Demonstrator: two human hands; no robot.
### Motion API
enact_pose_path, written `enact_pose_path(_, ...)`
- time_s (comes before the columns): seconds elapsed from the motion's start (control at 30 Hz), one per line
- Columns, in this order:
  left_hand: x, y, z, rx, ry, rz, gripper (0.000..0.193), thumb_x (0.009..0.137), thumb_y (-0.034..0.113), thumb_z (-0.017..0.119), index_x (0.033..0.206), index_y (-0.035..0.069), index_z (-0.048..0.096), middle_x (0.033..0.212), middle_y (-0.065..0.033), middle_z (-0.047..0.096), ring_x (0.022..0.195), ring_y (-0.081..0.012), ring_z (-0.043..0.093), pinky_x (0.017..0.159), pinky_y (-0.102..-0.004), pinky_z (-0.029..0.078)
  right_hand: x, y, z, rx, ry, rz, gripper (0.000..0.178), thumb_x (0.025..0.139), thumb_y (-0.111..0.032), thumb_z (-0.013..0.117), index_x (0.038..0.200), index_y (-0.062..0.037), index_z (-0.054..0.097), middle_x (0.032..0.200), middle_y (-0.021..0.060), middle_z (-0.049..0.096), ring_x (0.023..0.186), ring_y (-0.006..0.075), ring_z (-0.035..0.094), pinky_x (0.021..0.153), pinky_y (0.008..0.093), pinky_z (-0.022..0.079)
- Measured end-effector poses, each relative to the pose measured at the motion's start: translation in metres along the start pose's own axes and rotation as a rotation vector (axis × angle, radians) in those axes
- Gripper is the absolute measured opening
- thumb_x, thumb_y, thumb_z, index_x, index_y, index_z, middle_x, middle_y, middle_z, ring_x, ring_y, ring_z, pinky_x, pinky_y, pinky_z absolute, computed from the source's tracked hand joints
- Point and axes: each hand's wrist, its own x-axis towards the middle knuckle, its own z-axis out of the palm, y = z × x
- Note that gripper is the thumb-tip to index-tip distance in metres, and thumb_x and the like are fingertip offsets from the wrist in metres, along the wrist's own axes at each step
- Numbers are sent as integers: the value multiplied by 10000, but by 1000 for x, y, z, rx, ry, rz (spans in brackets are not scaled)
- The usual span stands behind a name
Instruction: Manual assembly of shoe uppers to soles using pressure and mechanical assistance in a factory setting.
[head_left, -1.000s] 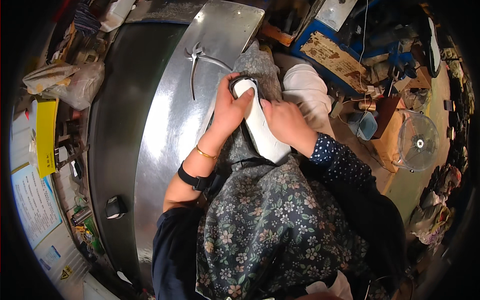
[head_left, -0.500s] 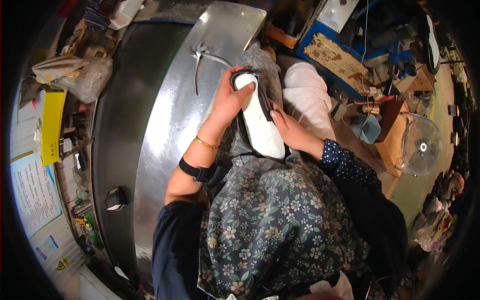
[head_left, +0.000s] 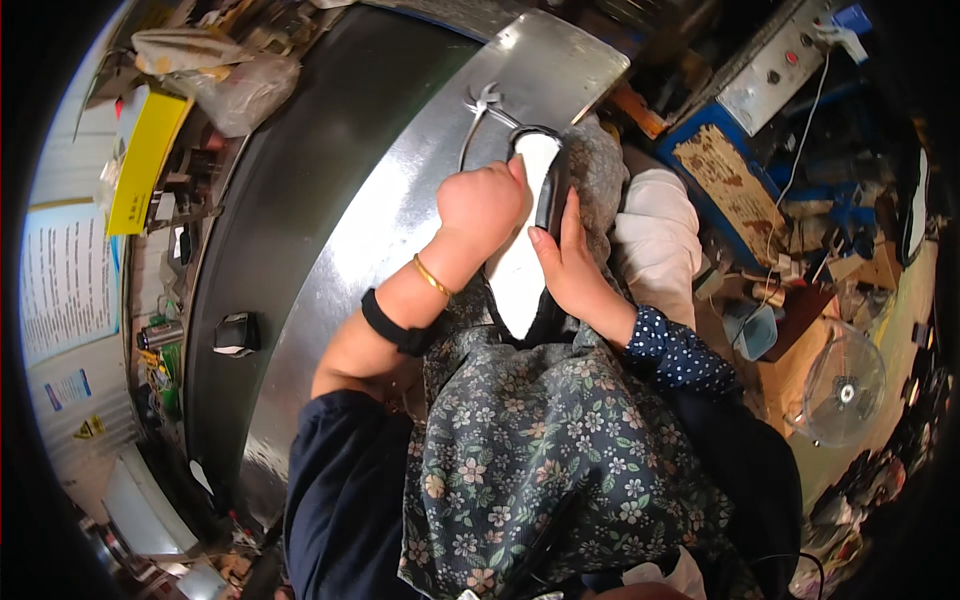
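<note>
A black shoe upper (head_left: 552,205) lies sole-side up over my lap, its long white bottom (head_left: 520,285) facing me and its far end by the metal table. My left hand (head_left: 483,208) is closed in a fist over the left edge of the white bottom, thumb side near the far end; its fingertips are hidden. My right hand (head_left: 580,270) grips the shoe from the right, thumb at the white surface and fingers along the black side. Metal pincers (head_left: 485,100) with curved handles rest on the table just beyond the shoe.
The shiny metal tabletop (head_left: 350,230) borders a dark conveyor belt (head_left: 290,190) on the left, where a small black-and-white piece (head_left: 236,334) lies. At right stand a blue-framed machine (head_left: 725,175), a light-blue bin (head_left: 750,330) and a round fan (head_left: 845,390).
My left hand has gone from holding the far end, thumb on the white bottom, to a fist over its left edge. My right hand still holds the side. The view has turned.
</note>
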Motion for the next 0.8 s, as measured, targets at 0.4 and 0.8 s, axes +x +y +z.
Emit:
enact_pose_path(0.4, -67, -8, 10, -480, -277, -74, 422, 1027, 317, 450, 863, 0, 675, 804, -226, 685, 687, -397, 680, 627, -465, 532, -5, 16, -9, 331, 112, 0, 709, 1074, -380, 384, 1554, 43, 77, 1560, 292, 268, 1450, 341, 309, 1165, 359, 266)
enact_pose_path(0.8, -134, -8, 21, -1149, -318, -70, 901, 931, 356, 693, 1520, -54, 148, 1254, -244, 599, 1123, -364, 620, 965, -394, 491, -8, 31, 9, 343, 71, -279, 662, 1079, -290, 355, 1555, 36, 33, 1590, 272, 186, 1473, 373, 228, 1187, 402, 216)
